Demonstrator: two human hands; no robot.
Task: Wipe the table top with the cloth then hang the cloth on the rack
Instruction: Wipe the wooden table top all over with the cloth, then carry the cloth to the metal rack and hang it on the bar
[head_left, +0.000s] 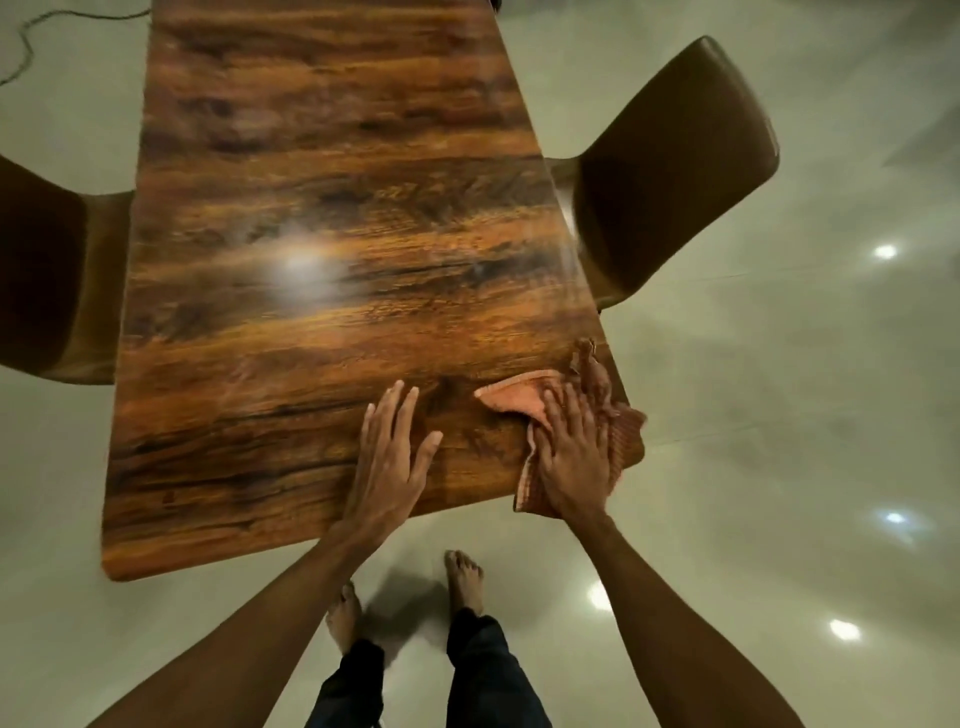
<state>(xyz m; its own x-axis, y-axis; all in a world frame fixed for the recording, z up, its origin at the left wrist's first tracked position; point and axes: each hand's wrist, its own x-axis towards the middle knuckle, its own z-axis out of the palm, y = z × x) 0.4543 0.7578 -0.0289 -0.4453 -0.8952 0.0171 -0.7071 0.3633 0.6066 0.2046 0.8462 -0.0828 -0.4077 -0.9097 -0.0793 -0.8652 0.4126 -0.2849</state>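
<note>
A long glossy wood-grain table top (322, 249) stretches away from me. At its near right corner lies an orange-pink cloth (511, 397), crumpled, with part of it hanging over the table's right edge. My right hand (574, 457) lies flat on the cloth, fingers spread, pressing it against the table. My left hand (392, 457) rests flat on the bare wood just left of the cloth, fingers apart, holding nothing. No rack is in view.
A brown chair (670, 156) stands at the table's right side and another chair (47, 270) at the left. A thin cable (26, 47) runs over the shiny pale floor at the far left. My bare feet (462, 577) stand at the near table edge.
</note>
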